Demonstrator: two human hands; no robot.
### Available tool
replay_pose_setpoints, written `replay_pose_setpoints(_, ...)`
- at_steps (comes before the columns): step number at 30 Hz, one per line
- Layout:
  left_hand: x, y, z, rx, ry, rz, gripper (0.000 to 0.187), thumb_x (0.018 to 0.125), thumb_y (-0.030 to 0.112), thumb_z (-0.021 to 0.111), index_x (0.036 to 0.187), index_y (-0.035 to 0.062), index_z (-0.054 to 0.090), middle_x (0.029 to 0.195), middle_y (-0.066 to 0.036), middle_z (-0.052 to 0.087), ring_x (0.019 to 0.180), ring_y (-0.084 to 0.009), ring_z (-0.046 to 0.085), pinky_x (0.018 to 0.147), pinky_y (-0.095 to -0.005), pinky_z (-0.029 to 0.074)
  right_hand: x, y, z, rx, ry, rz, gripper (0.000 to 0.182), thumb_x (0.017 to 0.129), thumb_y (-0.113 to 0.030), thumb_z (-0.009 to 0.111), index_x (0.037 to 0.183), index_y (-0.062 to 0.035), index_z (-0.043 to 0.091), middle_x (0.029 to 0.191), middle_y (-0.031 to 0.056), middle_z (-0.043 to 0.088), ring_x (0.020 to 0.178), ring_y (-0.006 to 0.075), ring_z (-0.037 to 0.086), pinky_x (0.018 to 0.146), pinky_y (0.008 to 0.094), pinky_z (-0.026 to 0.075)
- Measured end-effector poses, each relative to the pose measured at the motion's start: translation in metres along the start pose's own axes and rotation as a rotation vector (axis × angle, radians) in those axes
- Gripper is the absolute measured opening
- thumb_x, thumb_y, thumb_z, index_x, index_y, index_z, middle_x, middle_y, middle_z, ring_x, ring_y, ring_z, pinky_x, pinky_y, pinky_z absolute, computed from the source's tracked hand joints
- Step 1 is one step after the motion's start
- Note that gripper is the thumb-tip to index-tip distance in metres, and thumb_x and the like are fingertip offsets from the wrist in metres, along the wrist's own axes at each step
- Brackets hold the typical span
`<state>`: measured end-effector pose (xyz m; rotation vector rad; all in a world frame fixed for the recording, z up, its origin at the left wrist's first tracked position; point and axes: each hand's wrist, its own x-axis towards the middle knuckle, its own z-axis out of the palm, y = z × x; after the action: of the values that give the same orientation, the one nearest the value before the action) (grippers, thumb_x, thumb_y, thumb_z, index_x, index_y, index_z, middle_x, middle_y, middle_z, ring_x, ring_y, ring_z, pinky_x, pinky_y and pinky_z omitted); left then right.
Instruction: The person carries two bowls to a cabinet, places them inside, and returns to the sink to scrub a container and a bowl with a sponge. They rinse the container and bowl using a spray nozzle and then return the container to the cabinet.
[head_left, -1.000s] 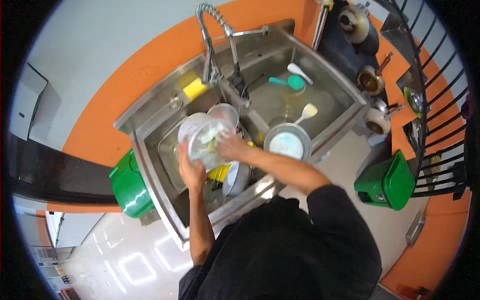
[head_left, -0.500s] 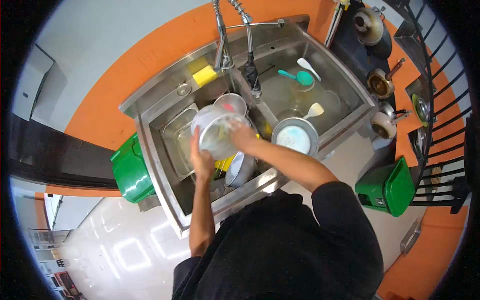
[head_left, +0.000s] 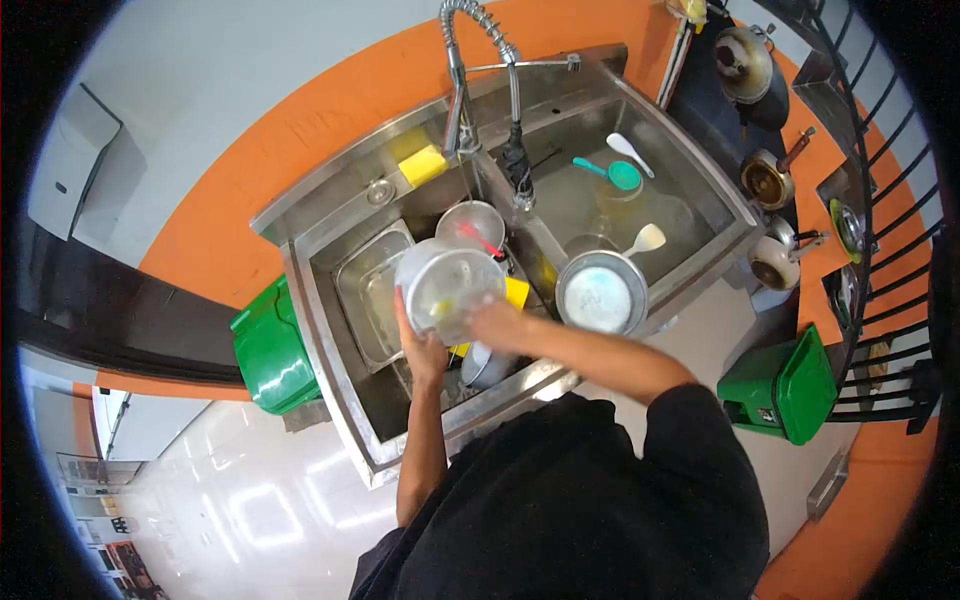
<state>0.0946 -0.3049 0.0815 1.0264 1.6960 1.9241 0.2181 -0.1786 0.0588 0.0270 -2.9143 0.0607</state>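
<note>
Above the left basin, my left hand (head_left: 422,345) grips the side of a translucent round container (head_left: 455,287). My right hand (head_left: 497,322) is at the container's lower right rim, smeared by motion, so its fingers cannot be made out. Something small and yellow-green shows through the container. Behind it sits a metal bowl (head_left: 470,226) with a red utensil (head_left: 482,240). A grey pot (head_left: 487,367) and yellow pieces lie below the hands. To the left is a rectangular metal tray (head_left: 372,298) in the basin.
The right basin (head_left: 690,215) holds water, a teal ladle (head_left: 622,176), a white spoon (head_left: 630,155) and a cream spatula (head_left: 648,238). A pot with whitish liquid (head_left: 597,298) stands near its front edge. The faucet (head_left: 460,120) rises behind; a yellow sponge (head_left: 423,166) lies on the ledge.
The view has shifted slightly, moving the sink right and down in the frame. My right hand has moved from inside the container's opening toward its lower right rim.
</note>
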Motion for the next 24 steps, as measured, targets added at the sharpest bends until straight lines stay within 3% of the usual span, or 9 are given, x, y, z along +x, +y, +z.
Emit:
replay_pose_setpoints(2, -0.006, 0.02, 0.007, 0.187, -0.029, 0.021, 0.093, 0.065, -0.021, 0.036, 0.154, 0.0021, 0.025, 0.151, -0.02, 0.038, 0.144, -0.0294, 0.031, 0.117, -0.0386, 0.025, -0.001, 0.017, 0.003, -0.256, 0.059, 0.061, 0.036, 0.091, -0.019, 0.055, 0.125, -0.0105, 0.063, 0.123, 0.0165, 0.064, 0.118, 0.0305, 0.06, 0.1, 0.0474, 0.047)
replay_pose_setpoints(4, 0.002, 0.024, 0.017, 0.365, -0.039, 0.097, 0.089, 0.067, -0.021, 0.037, 0.153, 0.003, 0.03, 0.15, -0.021, 0.041, 0.145, -0.0288, 0.028, 0.115, -0.0389, 0.028, 0.024, 0.017, -0.002, 0.099, -0.592, 0.172, 0.042, 0.091, -0.021, 0.054, 0.131, -0.008, 0.059, 0.131, 0.0179, 0.059, 0.118, 0.0346, 0.058, 0.099, 0.0479, 0.045)
replay_pose_setpoints(8, 0.008, 0.015, 0.006, -0.019, 0.022, -0.039, 0.082, 0.072, -0.02, 0.038, 0.151, 0.0033, 0.034, 0.142, -0.018, 0.048, 0.136, -0.0278, 0.042, 0.113, -0.0362, 0.032, 0.044, 0.012, -0.047, 1.045, -0.275, 0.085, 0.028, 0.083, -0.017, 0.062, 0.107, -0.0035, 0.066, 0.104, 0.0241, 0.068, 0.1, 0.0341, 0.067, 0.088, 0.0431, 0.049)
replay_pose_setpoints(13, 0.001, 0.037, 0.026, -0.214, 0.067, -0.357, 0.079, 0.081, -0.019, 0.035, 0.154, 0.011, 0.024, 0.142, -0.015, 0.046, 0.123, -0.0297, 0.054, 0.09, -0.0411, 0.058, 0.059, 0.026, 0.001, 0.556, -0.263, 0.238, 0.019, 0.083, -0.012, 0.056, 0.096, -0.0069, 0.07, 0.094, 0.0164, 0.07, 0.092, 0.0346, 0.067, 0.086, 0.0456, 0.05)
replay_pose_setpoints(16, -0.009, 0.049, 0.042, -0.197, 0.03, -0.257, 0.08, 0.078, -0.02, 0.033, 0.153, 0.0083, 0.027, 0.142, -0.015, 0.046, 0.129, -0.0284, 0.05, 0.104, -0.0382, 0.045, 0.065, 0.02, -0.002, 0.088, 0.329, 0.205, 0.018, 0.078, -0.015, 0.066, 0.093, -0.0079, 0.073, 0.104, 0.0113, 0.07, 0.096, 0.0327, 0.068, 0.078, 0.0452, 0.055)
replay_pose_setpoints(17, -0.01, 0.044, 0.04, -0.163, 0.017, -0.204, 0.081, 0.077, -0.02, 0.033, 0.153, 0.0079, 0.026, 0.143, -0.014, 0.046, 0.131, -0.0285, 0.047, 0.108, -0.0384, 0.042, 0.072, 0.028, -0.007, -0.035, 0.121, 0.337, 0.017, 0.078, -0.015, 0.066, 0.093, -0.0097, 0.073, 0.105, 0.0085, 0.069, 0.102, 0.0305, 0.066, 0.08, 0.0452, 0.055)
replay_pose_setpoints(20, -0.004, 0.074, 0.036, -0.287, 0.064, -0.369, 0.086, 0.077, -0.022, 0.032, 0.155, 0.0149, 0.022, 0.148, -0.015, 0.04, 0.127, -0.0327, 0.05, 0.083, -0.0447, 0.062, 0.076, 0.04, -0.008, -0.04, 0.038, 0.571, 0.019, 0.082, -0.014, 0.062, 0.096, -0.0102, 0.073, 0.104, 0.0088, 0.069, 0.104, 0.03, 0.065, 0.088, 0.0459, 0.053)
replay_pose_setpoints(22, -0.006, 0.049, 0.025, -0.305, 0.043, -0.296, 0.085, 0.077, -0.021, 0.032, 0.154, 0.0122, 0.023, 0.147, -0.016, 0.04, 0.13, -0.0322, 0.048, 0.092, -0.0469, 0.056, 0.073, 0.037, -0.001, 0.158, -0.17, 0.524, 0.019, 0.084, -0.015, 0.061, 0.097, -0.0081, 0.072, 0.1, 0.014, 0.07, 0.101, 0.0316, 0.068, 0.089, 0.0465, 0.053)
replay_pose_setpoints(24, -0.006, 0.044, 0.028, -0.326, 0.01, -0.224, 0.084, 0.076, -0.02, 0.032, 0.153, 0.0094, 0.024, 0.147, -0.017, 0.041, 0.132, -0.0318, 0.046, 0.102, -0.0492, 0.05, 0.074, 0.022, 0.058, 0.389, 0.222, 0.285, 0.021, 0.085, -0.016, 0.058, 0.096, -0.0051, 0.073, 0.104, 0.015, 0.069, 0.099, 0.0308, 0.069, 0.081, 0.0437, 0.056)
